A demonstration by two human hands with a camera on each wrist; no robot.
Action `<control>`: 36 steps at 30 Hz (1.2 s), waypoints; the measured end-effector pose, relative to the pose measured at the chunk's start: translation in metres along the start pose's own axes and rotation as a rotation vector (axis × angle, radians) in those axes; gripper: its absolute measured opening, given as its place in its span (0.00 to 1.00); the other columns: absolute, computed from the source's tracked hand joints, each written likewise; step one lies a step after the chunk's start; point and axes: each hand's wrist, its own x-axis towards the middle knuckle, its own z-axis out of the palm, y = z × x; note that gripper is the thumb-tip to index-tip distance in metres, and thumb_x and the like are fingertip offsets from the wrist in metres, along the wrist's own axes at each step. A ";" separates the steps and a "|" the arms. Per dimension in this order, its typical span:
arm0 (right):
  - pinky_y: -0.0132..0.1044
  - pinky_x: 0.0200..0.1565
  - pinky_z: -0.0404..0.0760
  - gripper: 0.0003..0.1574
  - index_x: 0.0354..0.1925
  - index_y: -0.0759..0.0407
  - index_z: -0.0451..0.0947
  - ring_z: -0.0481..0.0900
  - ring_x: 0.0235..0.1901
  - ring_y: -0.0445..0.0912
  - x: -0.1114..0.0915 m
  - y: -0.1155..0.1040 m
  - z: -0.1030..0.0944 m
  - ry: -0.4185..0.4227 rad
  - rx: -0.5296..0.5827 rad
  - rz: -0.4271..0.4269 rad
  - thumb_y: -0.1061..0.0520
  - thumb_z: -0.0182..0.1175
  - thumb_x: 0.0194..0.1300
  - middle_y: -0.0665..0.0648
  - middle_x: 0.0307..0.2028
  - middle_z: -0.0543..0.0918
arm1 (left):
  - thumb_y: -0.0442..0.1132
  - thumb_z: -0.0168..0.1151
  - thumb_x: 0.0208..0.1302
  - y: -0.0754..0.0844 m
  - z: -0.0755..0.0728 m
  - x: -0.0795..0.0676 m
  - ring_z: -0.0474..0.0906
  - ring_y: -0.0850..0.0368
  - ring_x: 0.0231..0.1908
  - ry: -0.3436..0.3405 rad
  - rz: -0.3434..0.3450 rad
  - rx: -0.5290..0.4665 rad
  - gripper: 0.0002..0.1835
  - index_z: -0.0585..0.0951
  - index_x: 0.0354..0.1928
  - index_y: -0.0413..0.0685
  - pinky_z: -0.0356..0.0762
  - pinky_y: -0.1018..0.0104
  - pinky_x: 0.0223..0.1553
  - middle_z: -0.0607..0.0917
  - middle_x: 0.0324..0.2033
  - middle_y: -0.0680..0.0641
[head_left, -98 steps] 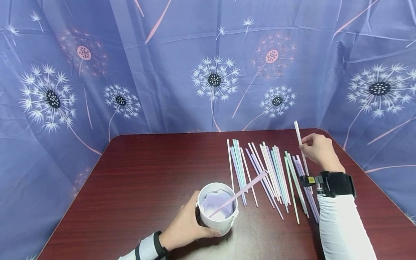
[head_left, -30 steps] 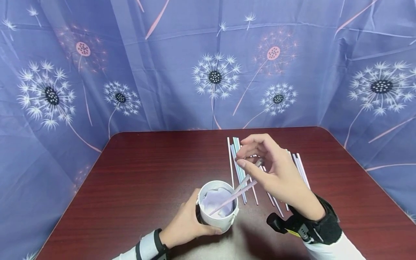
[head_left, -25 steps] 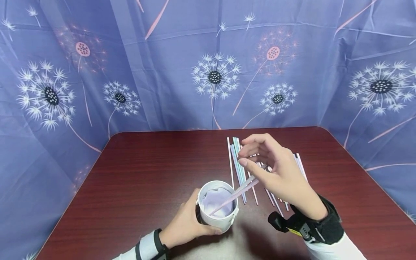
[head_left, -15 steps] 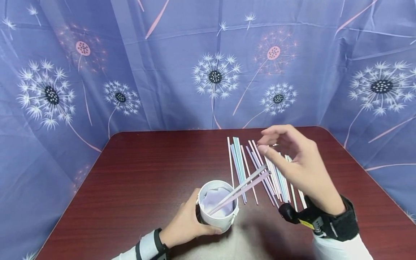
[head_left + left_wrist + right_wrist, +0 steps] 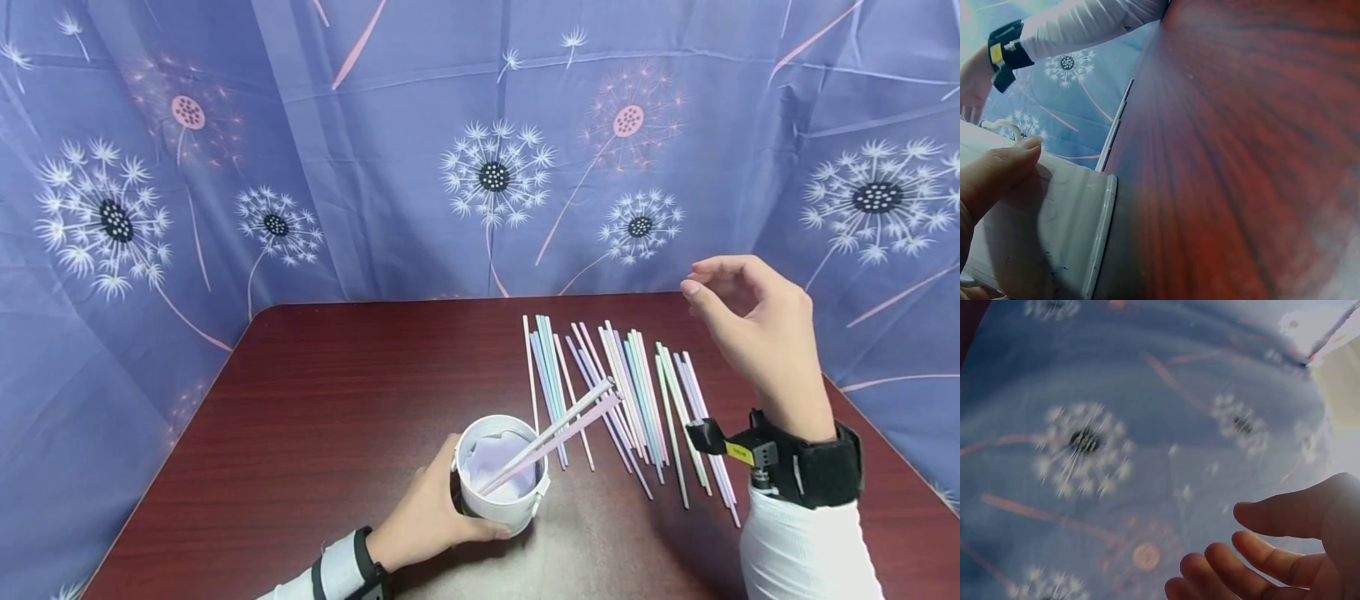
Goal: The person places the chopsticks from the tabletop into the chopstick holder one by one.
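Observation:
My left hand (image 5: pixel 431 525) grips a small white bucket (image 5: pixel 517 518) near the table's front, thumb along its near side. In the left wrist view that thumb (image 5: pixel 997 172) lies across the bucket wall (image 5: pixel 1069 215). Two straws, one white (image 5: pixel 577 406) and one pale pink (image 5: pixel 573 429), lean out of the bucket toward the back right. Lilac material lines the inside. Raised over the table's back right is my right hand (image 5: pixel 772 333), nothing in it, fingers loosely bent. The right wrist view shows its bare fingertips (image 5: pixel 1216 556) apart from the thumb.
Several pastel straws (image 5: pixel 633 392) lie in loose rows on the right half of the dark red table (image 5: pixel 360 375), behind and beside the bucket. A blue dandelion-print cloth (image 5: pixel 390 167) hangs around the table's back and sides.
My right hand brought a white straw from the right into the bucket beside the pink one, let go of it, then moved back up and right. My left hand kept holding the bucket.

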 end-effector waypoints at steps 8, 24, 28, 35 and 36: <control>0.46 0.49 0.72 0.19 0.50 0.63 0.80 0.81 0.37 0.34 0.016 0.055 0.012 -0.032 -0.243 0.058 0.52 0.61 0.66 0.67 0.47 0.81 | 0.61 0.81 0.32 -0.001 0.000 0.001 0.78 0.62 0.51 0.000 0.005 0.000 0.51 0.65 0.62 0.70 0.74 0.59 0.54 0.80 0.51 0.64; 0.50 0.25 0.73 0.13 0.24 0.65 0.76 0.74 0.26 0.57 0.011 0.157 0.030 -0.556 -0.529 0.397 0.55 0.61 0.57 0.63 0.24 0.76 | 0.60 0.82 0.32 0.000 -0.001 0.000 0.78 0.60 0.51 -0.003 -0.007 -0.008 0.51 0.65 0.63 0.70 0.73 0.58 0.54 0.81 0.51 0.61; 0.52 0.27 0.75 0.12 0.29 0.65 0.78 0.77 0.28 0.56 0.008 0.159 0.032 -0.661 -0.512 0.493 0.55 0.61 0.58 0.63 0.28 0.79 | 0.61 0.81 0.33 0.001 -0.001 0.000 0.78 0.60 0.51 -0.004 -0.008 -0.005 0.51 0.65 0.63 0.70 0.73 0.58 0.54 0.81 0.51 0.61; 0.47 0.24 0.74 0.08 0.29 0.65 0.78 0.76 0.24 0.52 0.004 0.164 0.037 -0.695 -0.505 0.505 0.59 0.62 0.55 0.60 0.25 0.78 | 0.61 0.82 0.33 0.000 -0.001 -0.001 0.79 0.60 0.51 -0.003 -0.008 -0.004 0.51 0.65 0.63 0.71 0.73 0.57 0.54 0.81 0.51 0.62; 0.48 0.25 0.74 0.08 0.32 0.65 0.79 0.78 0.26 0.53 0.004 0.164 0.037 -0.690 -0.503 0.501 0.59 0.63 0.55 0.62 0.28 0.79 | 0.60 0.82 0.32 0.000 -0.001 0.000 0.79 0.60 0.51 -0.002 -0.006 -0.004 0.51 0.65 0.63 0.71 0.73 0.58 0.54 0.81 0.51 0.62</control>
